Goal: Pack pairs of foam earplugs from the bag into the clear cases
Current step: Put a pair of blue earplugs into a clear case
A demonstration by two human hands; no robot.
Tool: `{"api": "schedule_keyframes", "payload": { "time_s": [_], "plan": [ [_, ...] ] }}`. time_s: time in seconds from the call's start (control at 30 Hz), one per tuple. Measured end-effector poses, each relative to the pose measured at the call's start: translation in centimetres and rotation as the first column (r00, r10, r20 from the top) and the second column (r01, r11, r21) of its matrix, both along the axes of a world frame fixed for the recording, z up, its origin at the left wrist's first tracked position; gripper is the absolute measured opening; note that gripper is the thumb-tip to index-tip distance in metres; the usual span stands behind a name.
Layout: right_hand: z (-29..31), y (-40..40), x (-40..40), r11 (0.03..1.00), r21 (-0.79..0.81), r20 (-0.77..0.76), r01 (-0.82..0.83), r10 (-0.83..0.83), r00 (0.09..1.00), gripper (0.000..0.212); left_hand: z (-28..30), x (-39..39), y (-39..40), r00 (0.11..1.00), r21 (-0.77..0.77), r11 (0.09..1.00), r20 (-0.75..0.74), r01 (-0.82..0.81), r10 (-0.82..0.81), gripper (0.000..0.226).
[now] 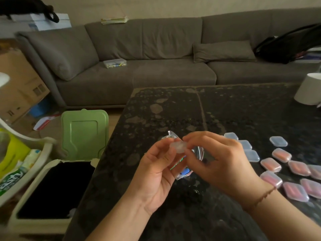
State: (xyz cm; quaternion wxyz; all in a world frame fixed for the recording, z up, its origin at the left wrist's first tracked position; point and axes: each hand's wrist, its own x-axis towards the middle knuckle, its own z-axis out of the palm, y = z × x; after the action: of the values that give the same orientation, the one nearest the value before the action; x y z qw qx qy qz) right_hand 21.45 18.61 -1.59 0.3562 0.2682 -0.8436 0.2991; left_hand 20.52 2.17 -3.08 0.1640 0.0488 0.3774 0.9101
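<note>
Above the dark stone table (173, 110), both my hands meet on one small clear case (178, 147). My left hand (156, 169) holds it from the left with curled fingers and my right hand (220, 159) pinches it from the right. Just behind and under the hands lies the clear plastic bag (196, 153), with a blue earplug (185, 171) showing inside it. To the right, several empty clear cases (278, 141) sit on the table. Several cases filled with orange-pink earplugs (271, 164) lie nearer me at the right.
A white cup or pot (309, 89) stands at the table's far right. Left of the table is a bin with an upright green lid (85, 131) and a cream rack of packets (20, 164). A grey sofa (156, 66) runs behind.
</note>
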Motion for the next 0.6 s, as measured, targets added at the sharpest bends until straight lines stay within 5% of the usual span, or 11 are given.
{"api": "schedule_keyframes", "payload": {
  "time_s": [0.33, 0.5, 0.6],
  "plan": [
    [-0.6, -0.1, -0.4, 0.998, -0.054, 0.059, 0.028, -0.025, 0.998, 0.008, 0.2, -0.1, 0.2, 0.997, -0.149, 0.986, -0.007, -0.074, 0.074, 0.023],
    [-0.3, 0.0, -0.5, 0.994, -0.107, 0.11, 0.035, -0.023, 0.994, 0.007, 1.0, 0.0, -0.6, 0.994, -0.313, 0.949, -0.092, 0.034, -0.066, 0.047],
    [-0.2, -0.1, -0.6, 1.0, 0.003, 0.201, 0.014, -0.015, 0.98, 0.019, 1.3, -0.4, -1.2, 0.989, -0.372, 0.925, -0.099, 0.069, -0.113, 0.04]
  ]
}}
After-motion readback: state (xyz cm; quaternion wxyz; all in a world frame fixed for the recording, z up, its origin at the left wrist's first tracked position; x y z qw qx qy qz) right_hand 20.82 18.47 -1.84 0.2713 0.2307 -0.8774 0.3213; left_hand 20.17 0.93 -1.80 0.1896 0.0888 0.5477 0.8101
